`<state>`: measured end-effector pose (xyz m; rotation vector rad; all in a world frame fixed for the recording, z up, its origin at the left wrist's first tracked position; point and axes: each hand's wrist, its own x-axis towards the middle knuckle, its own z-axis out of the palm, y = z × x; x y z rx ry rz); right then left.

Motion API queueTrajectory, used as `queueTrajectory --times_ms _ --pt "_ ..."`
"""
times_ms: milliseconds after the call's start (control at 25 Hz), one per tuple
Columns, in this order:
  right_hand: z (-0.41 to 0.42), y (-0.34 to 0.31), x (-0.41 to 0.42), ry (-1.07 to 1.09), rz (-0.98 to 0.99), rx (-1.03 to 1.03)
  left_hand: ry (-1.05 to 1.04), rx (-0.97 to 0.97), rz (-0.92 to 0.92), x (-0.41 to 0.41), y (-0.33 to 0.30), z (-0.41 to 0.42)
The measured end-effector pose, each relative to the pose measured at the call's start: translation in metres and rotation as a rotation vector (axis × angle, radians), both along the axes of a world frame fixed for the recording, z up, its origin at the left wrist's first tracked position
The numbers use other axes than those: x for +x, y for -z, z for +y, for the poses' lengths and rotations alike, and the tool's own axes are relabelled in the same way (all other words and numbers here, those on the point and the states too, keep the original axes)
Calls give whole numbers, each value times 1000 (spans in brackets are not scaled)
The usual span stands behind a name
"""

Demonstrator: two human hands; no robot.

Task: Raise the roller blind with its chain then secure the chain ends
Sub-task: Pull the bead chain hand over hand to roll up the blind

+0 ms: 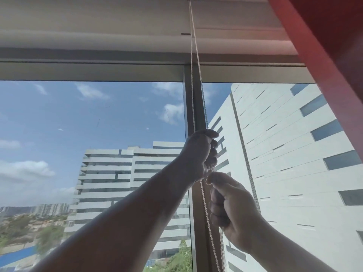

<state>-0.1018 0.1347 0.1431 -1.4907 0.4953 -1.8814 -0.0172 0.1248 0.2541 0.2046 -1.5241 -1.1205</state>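
The pale grey roller blind [98,39] is rolled high, its bottom edge near the top of the window frame. A white bead chain [193,55] hangs from the top in two strands in front of the dark window post. My left hand [200,154] is raised and fisted around the chain. Just below it, my right hand [229,205] is also closed on the chain. One strand [206,209] drops between my hands and continues down past the bottom edge.
A dark vertical window post [198,222] stands behind the chain. A red curtain [334,55] hangs at the upper right. Glass panes [98,124] on both sides show sky and buildings outside.
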Motion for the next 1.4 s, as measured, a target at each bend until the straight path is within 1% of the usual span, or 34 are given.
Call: queueTrajectory --times_ms 160,320,400,560,640,760,880,960,1040,1160,1280,1400 --pt "-11 32 -4 10 23 75 -21 10 -92 -1 28 -19" --pt "-25 66 -8 -104 11 101 -18 -21 -204 3 66 -39" --pt "-30 73 -12 -102 1 117 -30 -62 -278 10 73 -42" --pt "-26 57 -17 -51 115 231 -103 -152 -458 21 66 -38" --pt "-16 37 -15 -45 145 199 -117 -158 -461 22 60 -39" --pt "0 6 -9 -33 80 82 -126 -190 -465 24 54 -36" --pt "6 -5 -5 85 12 90 -155 -200 -521 27 45 -25" --pt "6 1 -2 78 -35 56 -108 -161 -458 26 35 -16" --pt "5 8 1 60 -70 25 -77 -137 -341 22 26 -7" --pt "2 14 4 22 -58 8 -193 -183 -214 15 22 -1" --pt "1 21 0 34 -3 17 -281 -261 -206 11 31 -8" --pt "-3 39 -4 40 33 48 -294 -256 -198 9 46 -18"
